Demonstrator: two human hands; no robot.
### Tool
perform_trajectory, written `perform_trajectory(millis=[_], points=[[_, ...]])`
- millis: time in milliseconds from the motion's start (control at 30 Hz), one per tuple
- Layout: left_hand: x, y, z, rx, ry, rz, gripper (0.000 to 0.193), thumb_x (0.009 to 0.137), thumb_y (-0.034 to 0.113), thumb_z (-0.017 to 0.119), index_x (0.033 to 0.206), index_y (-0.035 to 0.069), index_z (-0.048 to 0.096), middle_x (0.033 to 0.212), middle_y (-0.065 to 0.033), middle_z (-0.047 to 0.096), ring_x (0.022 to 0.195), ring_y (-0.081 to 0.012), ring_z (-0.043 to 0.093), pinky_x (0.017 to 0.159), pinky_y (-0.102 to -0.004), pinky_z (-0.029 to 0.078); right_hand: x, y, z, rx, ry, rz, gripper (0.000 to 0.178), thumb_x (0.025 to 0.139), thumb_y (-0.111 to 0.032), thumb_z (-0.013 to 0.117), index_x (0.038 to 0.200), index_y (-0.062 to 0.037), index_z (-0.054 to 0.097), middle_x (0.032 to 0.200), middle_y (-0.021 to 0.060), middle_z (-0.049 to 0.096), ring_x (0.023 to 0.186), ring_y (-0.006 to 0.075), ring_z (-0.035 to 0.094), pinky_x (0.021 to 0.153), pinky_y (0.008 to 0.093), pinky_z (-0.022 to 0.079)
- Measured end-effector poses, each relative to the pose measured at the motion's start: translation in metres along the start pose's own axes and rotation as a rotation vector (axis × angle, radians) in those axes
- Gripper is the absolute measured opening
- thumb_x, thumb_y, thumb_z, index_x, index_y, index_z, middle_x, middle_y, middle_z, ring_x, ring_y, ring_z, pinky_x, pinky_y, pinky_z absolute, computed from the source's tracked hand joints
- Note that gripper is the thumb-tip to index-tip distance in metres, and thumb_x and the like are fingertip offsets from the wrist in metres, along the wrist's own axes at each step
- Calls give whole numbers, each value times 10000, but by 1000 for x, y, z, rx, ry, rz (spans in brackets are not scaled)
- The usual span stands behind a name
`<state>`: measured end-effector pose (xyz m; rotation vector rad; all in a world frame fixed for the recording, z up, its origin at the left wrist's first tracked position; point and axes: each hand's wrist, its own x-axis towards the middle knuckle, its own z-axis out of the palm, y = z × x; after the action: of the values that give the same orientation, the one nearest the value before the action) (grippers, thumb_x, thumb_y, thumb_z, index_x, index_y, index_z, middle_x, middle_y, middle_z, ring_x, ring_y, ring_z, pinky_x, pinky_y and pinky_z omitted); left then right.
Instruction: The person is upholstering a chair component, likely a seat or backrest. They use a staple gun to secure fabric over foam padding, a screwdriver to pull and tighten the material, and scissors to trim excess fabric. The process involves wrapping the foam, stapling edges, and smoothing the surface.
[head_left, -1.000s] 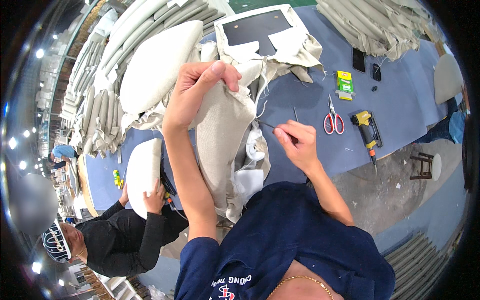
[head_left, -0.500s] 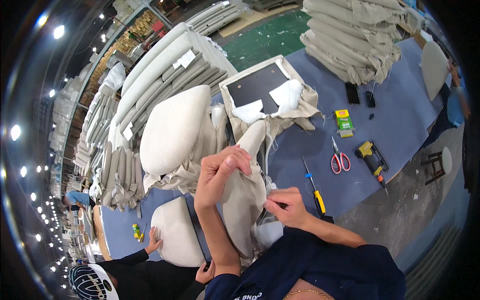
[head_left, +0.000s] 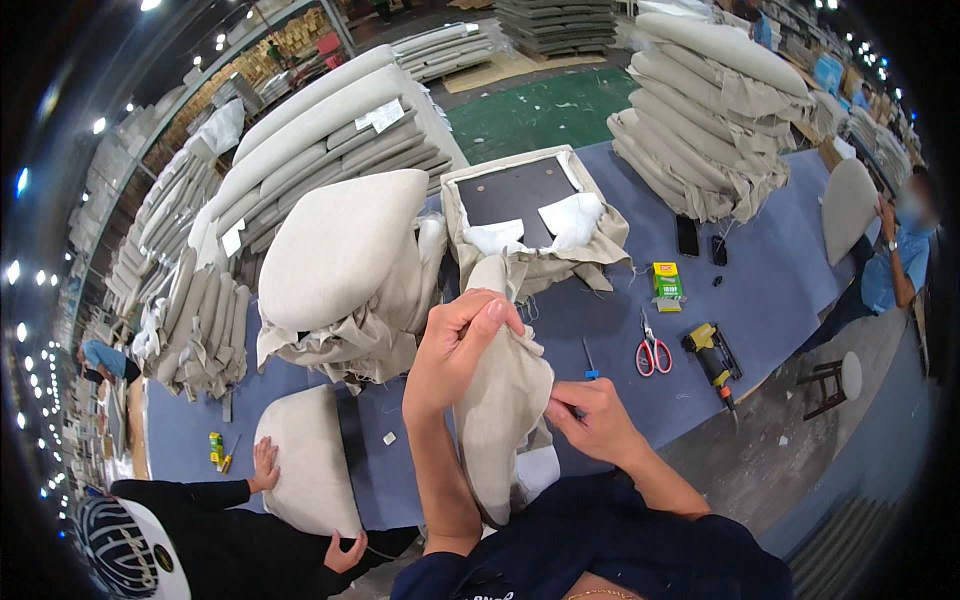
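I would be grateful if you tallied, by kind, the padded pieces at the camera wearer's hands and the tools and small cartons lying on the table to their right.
Padded fabric-covered piece: 1
Scissors: 1
Staple gun: 1
Thin-shafted tool, partly hidden: 1
Green-and-yellow carton: 1
Total: 5

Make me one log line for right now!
left hand: gripping beige cushion | right hand: curled at its edge | scissors, yellow-black tool: on blue table
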<state>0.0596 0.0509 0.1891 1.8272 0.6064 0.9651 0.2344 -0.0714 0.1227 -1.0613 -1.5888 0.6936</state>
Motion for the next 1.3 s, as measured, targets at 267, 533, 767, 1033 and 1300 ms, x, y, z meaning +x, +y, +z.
perform_trajectory(millis=[267, 533, 767, 1033, 1300], points=[[-21, 12, 5, 151, -57, 333, 364, 729, 34, 811, 1054, 21, 647, 1022, -105, 690, 1002, -240, 669, 902, -345, 504, -16, 20, -19, -315, -120, -392, 74, 790, -39, 727, 817, -27, 659, 588, 80, 518, 488, 285, 533, 481, 404, 410], [-31, 1, -3, 99, -69, 278, 463, 662, 7, 828, 1074, 19, 618, 1074, -115, 687, 1062, -230, 651, 981, -354, 479, -12, 14, 4, -103, 0, -286, 45, 772, 33, 669, 745, 6, 646, 531, 71, 476, 425, 228, 484, 436, 350, 364], [-37, -3, 1, 76, -37, 299, 465, 651, 42, 857, 1056, 26, 629, 1042, -110, 692, 1015, -244, 665, 922, -351, 498, -15, 14, 8, -102, 13, -318, 238, 908, -126, 682, 783, 75, 700, 526, 74, 547, 420, 215, 538, 461, 318, 426], [-30, 4, -27, 151, -222, 334, 462, 640, 23, 859, 1050, -2, 648, 1081, -131, 691, 1061, -249, 657, 978, -355, 478, -9, -5, 11, -62, -45, -222, 126, 881, -52, 660, 814, 45, 704, 537, 81, 549, 430, 225, 548, 456, 324, 416], [-18, -17, -13, -77, -228, 396, 474, 611, 71, 881, 1035, 8, 677, 1018, -136, 714, 1001, -262, 678, 933, -401, 500, -18, 6, 12, 27, -70, -188, 202, 961, -142, 641, 943, 44, 718, 558, 79, 563, 447, 244, 577, 467, 337, 427]])
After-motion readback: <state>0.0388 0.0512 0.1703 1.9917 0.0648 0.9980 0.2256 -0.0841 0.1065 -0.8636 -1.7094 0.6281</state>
